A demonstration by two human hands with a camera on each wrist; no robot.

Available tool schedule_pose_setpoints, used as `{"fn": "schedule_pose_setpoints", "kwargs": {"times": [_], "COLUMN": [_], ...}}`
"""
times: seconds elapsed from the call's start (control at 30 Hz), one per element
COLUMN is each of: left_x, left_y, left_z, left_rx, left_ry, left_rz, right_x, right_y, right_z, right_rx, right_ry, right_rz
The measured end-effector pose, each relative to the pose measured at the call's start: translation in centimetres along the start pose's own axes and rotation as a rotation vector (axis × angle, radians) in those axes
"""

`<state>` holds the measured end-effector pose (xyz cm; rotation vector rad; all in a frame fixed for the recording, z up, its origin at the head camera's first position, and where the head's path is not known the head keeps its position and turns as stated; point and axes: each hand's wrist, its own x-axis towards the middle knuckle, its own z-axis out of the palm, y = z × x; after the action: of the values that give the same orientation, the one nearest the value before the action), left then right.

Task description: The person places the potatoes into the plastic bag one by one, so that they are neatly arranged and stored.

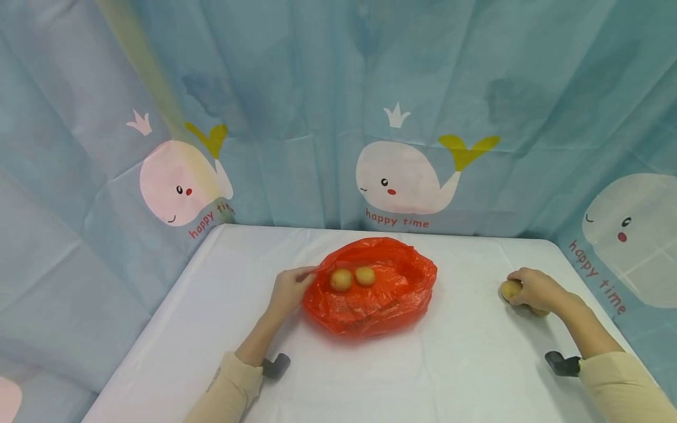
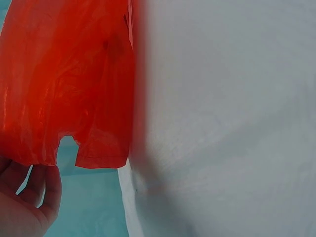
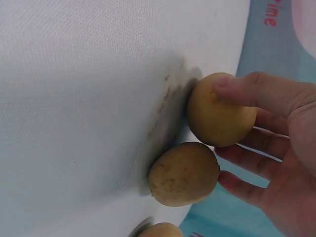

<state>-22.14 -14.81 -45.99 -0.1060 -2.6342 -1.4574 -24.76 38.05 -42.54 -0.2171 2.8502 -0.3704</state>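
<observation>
A red plastic bag [image 1: 381, 314] lies wide open on the table with two round yellow-brown fruits [image 1: 341, 281] inside its left part. At the bag's left rim my left hand [image 1: 288, 289] pinches the edge; in the left wrist view, the fingers meet the red plastic beside a cut-out notch. Out on the right, my right hand [image 1: 539, 289] grips a round yellow-brown fruit [image 3: 219, 118], thumb on top and fingers around the far side. A second fruit [image 3: 182, 175] sits right beside it by the little finger, and a third [image 3: 160, 230] shows partly at the view's bottom edge.
A white cloth covers the table [image 1: 471, 341]. Blue curtains [image 1: 317, 117] with whale prints close in the back and sides. Dark brackets [image 1: 562, 363] stick out from both cuffs. Small brown marks [image 3: 163, 101] show on the cloth near the fruits.
</observation>
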Motion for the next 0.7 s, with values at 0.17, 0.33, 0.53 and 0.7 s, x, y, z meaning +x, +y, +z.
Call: {"fn": "schedule_pose_setpoints", "kwargs": {"times": [0.17,0.33,0.53,0.7], "left_x": [0.03,0.01,-0.05,-0.06], "left_y": [-0.04,0.13,0.16,0.06], "left_z": [0.01,0.01,0.02,0.02], "left_rx": [0.001,0.004,0.006,-0.004], "left_ry": [0.004,0.01,0.011,0.014], "left_rz": [0.009,0.005,0.018,0.014], "right_x": [-0.03,-0.06,-0.22,-0.29], "right_y": [0.12,0.2,0.28,0.02], "right_z": [0.09,0.14,0.23,0.22], "right_rx": [-0.009,0.009,0.026,0.047], "right_ry": [0.009,0.016,0.051,0.094], "right_rz": [-0.012,-0.001,0.002,-0.021]}}
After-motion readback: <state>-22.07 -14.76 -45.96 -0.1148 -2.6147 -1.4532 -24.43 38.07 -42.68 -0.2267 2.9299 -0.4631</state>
